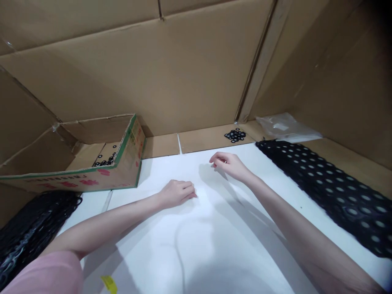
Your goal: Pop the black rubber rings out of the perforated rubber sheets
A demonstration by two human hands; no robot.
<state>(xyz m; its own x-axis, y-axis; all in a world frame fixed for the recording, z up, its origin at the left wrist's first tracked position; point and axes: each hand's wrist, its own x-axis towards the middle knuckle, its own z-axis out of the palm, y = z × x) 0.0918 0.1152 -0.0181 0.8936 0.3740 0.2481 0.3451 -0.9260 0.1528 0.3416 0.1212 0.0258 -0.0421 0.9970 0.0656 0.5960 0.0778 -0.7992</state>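
My left hand (179, 192) rests low over the white tabletop (211, 228), its fingers curled and pressed together. Whatever those fingers may hold is hidden beneath them. Farther forward and to the right, my right hand (228, 164) is raised a little above the surface and casts a shadow on it. Thumb and fingers there are bent in toward each other in a pinch, and anything between them is too small to make out. Beyond this hand lies a small pile of black rings (235, 135) on the cardboard strip.
To the left stands a cardboard box (128, 163) with black rings inside. A bundle of black strands (33, 228) lies before it. On the right is a long black sheet with pale round spots (330, 179), and behind it a clear plastic bag (284, 125). Cardboard walls (196, 77) enclose the back.
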